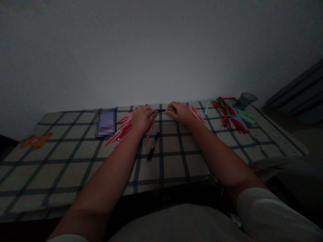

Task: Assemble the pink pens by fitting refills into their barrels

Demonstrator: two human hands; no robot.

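A black pen (161,111) lies crosswise between my two hands. My left hand (142,118) is closed on its left end, the back of the hand facing up. At the pen's right end, the thumb and fingers of my right hand (179,112) are pinched together around the tip. Pink and red pens (123,131) lie in a pile beside and partly under my left hand. One pink pen (149,133) is just right of my left wrist. Nearer me, a second black pen (153,146) rests on the cloth. More pink pens (198,114) lie right of my right hand.
A blurred-out flat device (106,123) lies left of the pens. An orange item (36,140) is at the far left. Coloured strips (233,117) are heaped on the right before a tilted dark cup (246,99). The checked tablecloth (174,168) reaches a wall behind.
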